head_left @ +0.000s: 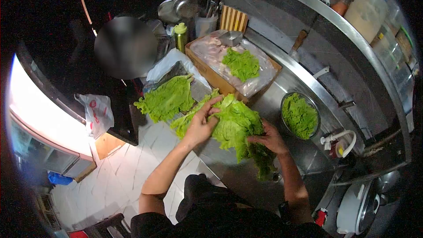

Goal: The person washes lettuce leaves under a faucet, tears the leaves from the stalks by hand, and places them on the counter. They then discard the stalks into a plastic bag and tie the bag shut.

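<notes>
Both hands are on a loose heap of green lettuce (238,121) over the steel counter. My left hand (202,123) has its fingers curled at the heap's left side, round something I cannot make out. At the right edge my right hand (269,139) holds the leaves between thumb and fingers. A large lettuce leaf (169,98) lies left of the heap, by a plastic bag (176,61). Behind, another lettuce leaf (242,64) rests on the plastic lining of a cardboard box (220,77). A bowl (318,121) of lettuce stands to the right.
A green bottle (180,37) stands behind the box's left corner, near a striped wooden block (233,19). A white pump dispenser (339,143) is right of the bowl. A white cooker (357,207) sits at the lower right. Containers line the upper-right shelf.
</notes>
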A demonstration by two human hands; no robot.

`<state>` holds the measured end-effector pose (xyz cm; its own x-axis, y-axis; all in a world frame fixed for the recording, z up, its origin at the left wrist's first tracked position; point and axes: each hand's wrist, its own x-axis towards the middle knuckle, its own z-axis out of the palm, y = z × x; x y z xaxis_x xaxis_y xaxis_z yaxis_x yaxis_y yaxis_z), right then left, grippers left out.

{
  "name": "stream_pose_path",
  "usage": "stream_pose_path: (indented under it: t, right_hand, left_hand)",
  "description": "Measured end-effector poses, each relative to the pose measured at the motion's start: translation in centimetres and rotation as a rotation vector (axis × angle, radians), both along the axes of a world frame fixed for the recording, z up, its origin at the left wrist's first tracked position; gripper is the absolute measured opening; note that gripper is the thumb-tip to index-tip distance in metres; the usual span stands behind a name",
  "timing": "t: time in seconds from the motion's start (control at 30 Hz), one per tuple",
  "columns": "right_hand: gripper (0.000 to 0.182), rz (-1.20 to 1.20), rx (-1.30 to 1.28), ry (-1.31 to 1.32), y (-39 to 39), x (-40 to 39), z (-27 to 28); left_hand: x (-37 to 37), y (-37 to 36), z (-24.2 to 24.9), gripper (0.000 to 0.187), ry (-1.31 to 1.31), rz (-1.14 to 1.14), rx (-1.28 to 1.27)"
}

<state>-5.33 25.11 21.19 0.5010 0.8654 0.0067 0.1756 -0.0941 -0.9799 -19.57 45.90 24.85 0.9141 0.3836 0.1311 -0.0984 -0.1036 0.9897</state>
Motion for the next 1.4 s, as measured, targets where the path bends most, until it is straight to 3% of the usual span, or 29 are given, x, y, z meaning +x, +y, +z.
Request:
stream_pose_path:
  t: [0.07, 0.13, 0.27, 0.33, 0.4, 0.47, 0.53, 0.6, 0.67, 0.73, 0.77, 0.87, 0.93, 1.0, 1.07, 1.13, 1.17, 1.2, 1.27, 1.33, 1.4]
  right_hand:
    - [0.055, 0.026, -0.004, -0.018, -0.2, 0.1, 0.0]
    - [0.056, 0.038, -0.020, -0.048, -0.3, -0.2, 0.3]
    - [0.056, 0.028, -0.102, -0.200, -1.1, 0.3, -0.9]
    - [0.054, 0.016, -0.005, -0.135, -1.0, 0.9, -1.1]
    - [0.052, -0.012, 0.086, -0.060, -1.2, 1.1, -1.8]
    - [0.044, -0.139, 0.043, 0.054, -1.0, 0.6, -3.4]
    - [0.039, -0.136, 0.035, -0.019, -0.8, 1.9, -6.9]
    - [0.035, -0.120, 0.029, -0.096, -0.6, 2.1, -6.7]
    - [0.030, -0.100, 0.026, 0.041, -0.7, 2.2, -6.0]
    - [0.028, -0.129, -0.001, -0.004, -0.7, 2.3, -6.5]
    - [0.027, -0.156, -0.028, -0.050, -0.8, 2.3, -6.8]
    - [0.031, -0.229, -0.136, -0.193, -1.6, 1.0, -3.7]
    - [0.032, -0.151, -0.186, -0.140, -2.8, 0.8, -3.7]
    - [0.033, -0.096, -0.220, -0.092, -4.1, 0.8, -4.9]
    - [0.039, -0.179, -0.146, -0.447, -4.8, 1.0, -6.5]
    - [0.040, -0.151, -0.300, -0.545, -5.3, 1.3, -5.4]
    - [0.040, -0.124, -0.441, -0.655, -5.5, 1.8, -4.9]
    - [0.040, -0.130, -0.448, -0.649, -6.1, 2.4, -5.1]
    - [0.040, -0.175, -0.428, -0.418, -7.2, 3.9, -5.3]
    - [0.040, -0.176, -0.324, -0.293, -6.7, 4.2, -5.5]
    - [0.040, -0.185, -0.216, -0.173, -5.6, 4.4, -5.9]
  left_hand:
    - [0.5, 0.3, -1.1, 0.060, -0.076, -0.014, -0.020]
    - [0.8, 0.0, -1.4, 0.048, 0.015, -0.087, -0.374]
    - [1.2, -3.4, 0.0, 0.044, 0.045, 0.040, -0.254]
    - [2.2, -3.1, -1.7, 0.047, -0.001, 0.081, 0.002]
    - [2.7, -4.1, -1.4, 0.043, -0.018, 0.052, -0.067]
    - [3.3, -4.8, -0.9, 0.043, 0.061, -0.142, -0.076]
    - [4.0, -4.9, -1.2, 0.041, 0.074, -0.209, -0.099]
    - [4.5, -3.5, -1.8, 0.038, 0.011, -0.294, 0.213]
    - [4.8, -2.6, -1.8, 0.034, 0.010, -0.283, 0.284]
    - [4.8, -2.1, -1.3, 0.029, -0.097, -0.246, 0.672]
    - [4.6, -2.8, -0.8, 0.029, -0.041, -0.185, 0.740]
    - [4.1, -5.2, -2.4, 0.029, 0.137, 0.015, 0.892]
    - [4.2, -5.6, -5.4, 0.032, 0.130, 0.061, 0.909]
    - [4.4, -5.4, -6.9, 0.035, 0.302, -0.125, 0.752]
    - [4.2, -4.8, -7.1, 0.037, 0.285, -0.233, 0.733]
    - [4.0, -3.5, -7.2, 0.038, 0.252, -0.337, 0.724]
    - [3.9, -2.4, -7.3, 0.037, 0.355, -0.298, 0.995]
    - [3.8, -1.1, -7.4, 0.035, 0.455, -0.257, 1.266]
    - [4.0, 2.4, -8.4, 0.031, 0.507, -0.047, 1.324]
    - [5.2, 4.9, -10.0, 0.039, 0.490, 0.226, 1.277]
    - [6.7, 8.0, -14.8, 0.045, 0.503, 0.201, 1.297]
